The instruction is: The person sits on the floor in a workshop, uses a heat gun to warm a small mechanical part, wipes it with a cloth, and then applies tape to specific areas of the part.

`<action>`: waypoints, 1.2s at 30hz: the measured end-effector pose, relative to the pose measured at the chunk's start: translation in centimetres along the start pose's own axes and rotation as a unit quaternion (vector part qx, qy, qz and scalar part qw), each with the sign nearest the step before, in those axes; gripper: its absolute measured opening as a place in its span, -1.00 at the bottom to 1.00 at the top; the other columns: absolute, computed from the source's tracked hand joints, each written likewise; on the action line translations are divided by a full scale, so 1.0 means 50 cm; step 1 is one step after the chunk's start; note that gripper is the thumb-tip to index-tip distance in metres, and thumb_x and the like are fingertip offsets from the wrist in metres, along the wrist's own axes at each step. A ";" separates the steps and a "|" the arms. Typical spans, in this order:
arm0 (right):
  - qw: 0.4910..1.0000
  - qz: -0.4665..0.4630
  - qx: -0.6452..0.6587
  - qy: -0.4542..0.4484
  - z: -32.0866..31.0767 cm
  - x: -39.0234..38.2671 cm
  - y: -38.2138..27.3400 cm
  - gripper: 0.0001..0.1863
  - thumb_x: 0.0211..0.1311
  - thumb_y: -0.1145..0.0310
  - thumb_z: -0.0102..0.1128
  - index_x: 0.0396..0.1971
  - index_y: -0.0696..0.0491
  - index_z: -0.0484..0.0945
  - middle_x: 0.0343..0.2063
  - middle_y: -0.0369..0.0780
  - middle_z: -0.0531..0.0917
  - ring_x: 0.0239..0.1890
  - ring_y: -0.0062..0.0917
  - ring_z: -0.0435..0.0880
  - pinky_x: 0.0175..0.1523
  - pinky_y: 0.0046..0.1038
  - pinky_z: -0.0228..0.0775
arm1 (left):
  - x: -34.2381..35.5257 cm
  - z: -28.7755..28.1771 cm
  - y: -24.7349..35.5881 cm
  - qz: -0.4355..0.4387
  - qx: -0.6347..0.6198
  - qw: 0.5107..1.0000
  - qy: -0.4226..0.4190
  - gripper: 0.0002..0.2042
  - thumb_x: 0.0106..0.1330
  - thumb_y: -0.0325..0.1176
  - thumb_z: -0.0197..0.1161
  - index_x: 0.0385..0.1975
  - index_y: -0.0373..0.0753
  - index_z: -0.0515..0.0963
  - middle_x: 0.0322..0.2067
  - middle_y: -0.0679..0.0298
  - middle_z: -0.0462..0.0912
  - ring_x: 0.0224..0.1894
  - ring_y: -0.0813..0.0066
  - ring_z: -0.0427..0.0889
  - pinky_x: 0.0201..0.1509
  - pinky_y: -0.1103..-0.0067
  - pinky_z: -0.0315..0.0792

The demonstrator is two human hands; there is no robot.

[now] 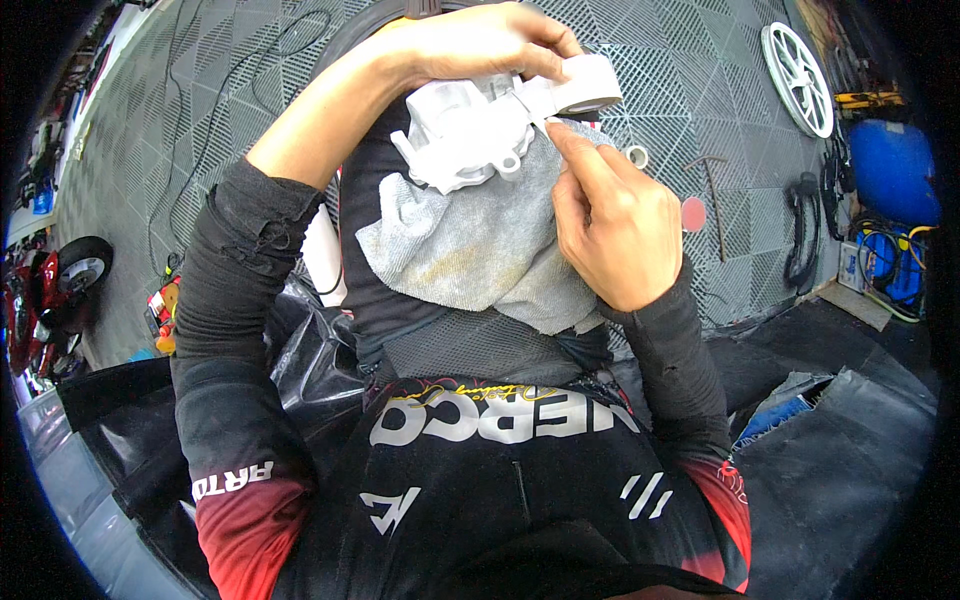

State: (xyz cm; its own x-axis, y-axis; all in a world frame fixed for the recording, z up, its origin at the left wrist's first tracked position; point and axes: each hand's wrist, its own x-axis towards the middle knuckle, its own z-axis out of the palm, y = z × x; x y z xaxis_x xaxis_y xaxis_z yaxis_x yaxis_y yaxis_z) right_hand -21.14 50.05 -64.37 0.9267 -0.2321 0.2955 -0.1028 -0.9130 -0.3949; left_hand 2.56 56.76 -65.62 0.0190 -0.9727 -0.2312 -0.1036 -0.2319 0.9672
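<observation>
Head view, and nearest the seated person's shirt, straight up toward twelve o'clock, I see a grey cloth spread out, with a dull stain across it. Just past it, also at twelve, sits the white part, its small ring lug facing back toward the person.

At one o'clock the right hand has its index finger extended onto the tape strip, the other fingers curled in. Beyond, the left hand reaches over the part and grips the tape roll between thumb and fingers.

As I judge it, the taping is partway: much of the part looks covered, though glare keeps me from telling tape from bare surface. This strip runs unbroken to the roll, so pressing it flat and parting it seem left to do.

Further out on the patterned floor, toward two o'clock, lie a red disc and a T-shaped tool; farther that way, a white spoked wheel. At nine, well apart, stands a red motorcycle.
</observation>
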 end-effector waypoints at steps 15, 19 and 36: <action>0.996 -0.031 -0.077 -0.045 -0.025 0.033 -0.018 -0.72 0.19 0.30 0.28 -0.13 0.08 0.64 -0.55 -0.15 0.63 -0.61 -0.25 0.69 -0.50 -0.25 0.55 | -0.018 0.010 0.038 -0.014 0.078 0.996 0.051 -0.73 0.17 -0.50 0.32 -0.11 -0.34 0.65 -0.32 0.35 0.72 -0.29 0.67 0.61 -0.19 0.65 0.50; 0.992 -0.038 -0.102 -0.058 -0.024 0.044 -0.023 -0.75 0.19 0.33 0.27 -0.15 0.08 0.64 -0.53 -0.14 0.65 -0.58 -0.25 0.70 -0.46 -0.26 0.56 | -0.019 0.008 0.019 0.012 0.051 0.997 0.064 -0.71 0.19 -0.49 0.33 -0.08 -0.35 0.65 -0.31 0.33 0.73 -0.28 0.65 0.64 -0.16 0.65 0.51; 0.984 -0.086 -0.140 -0.074 -0.019 0.050 -0.009 -0.63 0.20 0.31 0.27 -0.02 0.14 0.64 -0.50 -0.12 0.65 -0.57 -0.32 0.72 -0.46 -0.32 0.59 | -0.026 0.024 0.023 0.012 0.057 0.993 0.101 -0.72 0.20 -0.48 0.28 -0.08 -0.32 0.66 -0.36 0.36 0.71 -0.36 0.69 0.61 -0.28 0.66 0.51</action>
State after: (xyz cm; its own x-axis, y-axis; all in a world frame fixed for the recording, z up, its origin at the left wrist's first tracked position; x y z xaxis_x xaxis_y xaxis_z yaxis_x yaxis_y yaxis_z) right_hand -19.12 49.57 -62.60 0.9796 -0.0331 0.1983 -0.0156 -0.9959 -0.0890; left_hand 1.22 57.79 -64.34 0.2124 -0.9621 -0.1711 -0.2190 -0.2175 0.9512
